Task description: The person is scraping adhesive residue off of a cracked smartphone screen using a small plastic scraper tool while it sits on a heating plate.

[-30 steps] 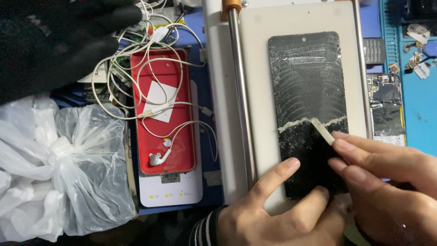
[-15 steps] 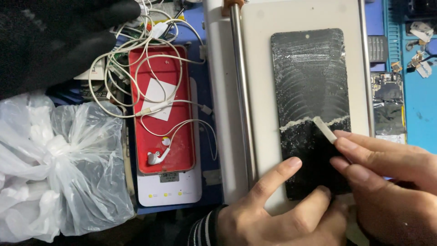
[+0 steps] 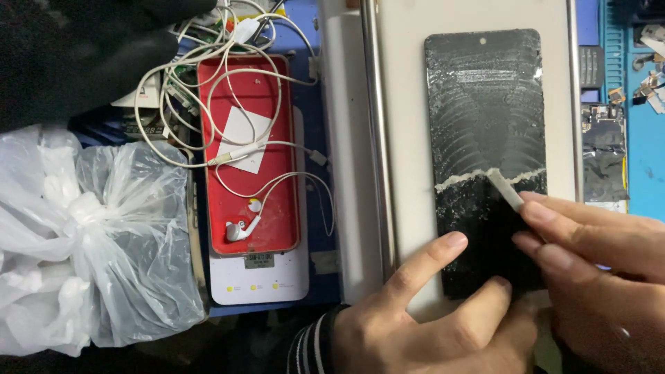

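A black phone screen panel [image 3: 485, 118] lies flat on a pale grey heating plate [image 3: 405, 138]. Its upper part is coated in streaky whitish residue; the lower part is darker, with a ridge of scraped-up residue across the middle. My right hand [image 3: 596, 270] grips a small flat white scraper [image 3: 506, 190], whose tip rests on that ridge. My left hand [image 3: 429, 312] presses on the panel's lower left edge, with index finger and thumb spread on the plate and glass.
A red phone case [image 3: 273, 201] with tangled white earphones [image 3: 239, 228] lies left of the plate. A crumpled clear plastic bag [image 3: 90, 249] fills the lower left. Small phone parts [image 3: 604, 156] rest on a blue mat [image 3: 648, 145] at the right. A dark blurred shape covers the upper left.
The view has shifted slightly, so the panel sits a little lower and further right. Both hands keep the same hold, and the scraper stays at the residue ridge.
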